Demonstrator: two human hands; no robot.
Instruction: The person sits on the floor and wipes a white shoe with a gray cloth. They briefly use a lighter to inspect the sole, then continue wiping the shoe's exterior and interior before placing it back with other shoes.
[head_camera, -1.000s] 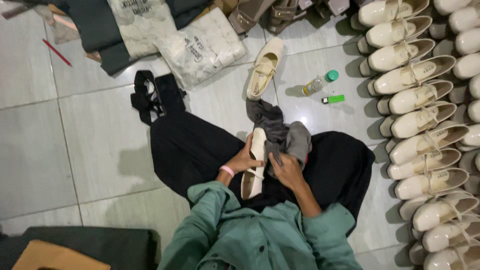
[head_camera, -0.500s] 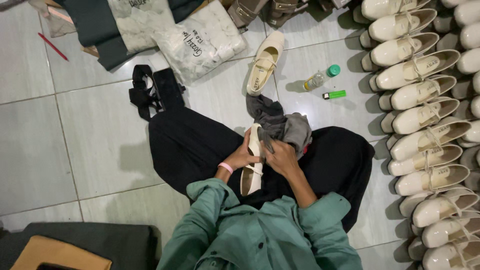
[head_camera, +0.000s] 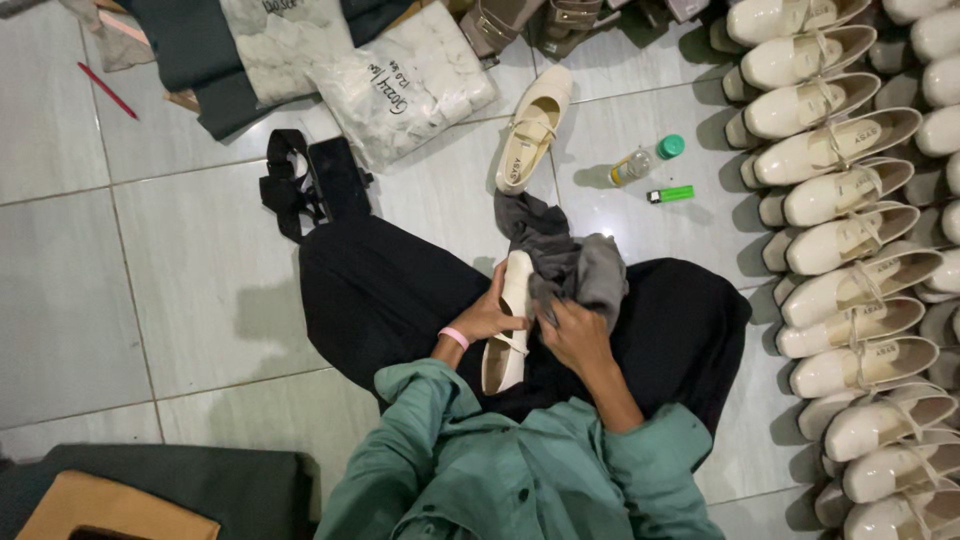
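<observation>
Bare tiled floor (head_camera: 120, 290) lies open to the person's left; rows of cream shoes (head_camera: 850, 200) crowd the right edge. On the lap, the left hand (head_camera: 485, 318) curls around a cream shoe (head_camera: 508, 325), gripping its side. The right hand (head_camera: 572, 335) clenches a grey cloth (head_camera: 570, 260) against that shoe.
</observation>
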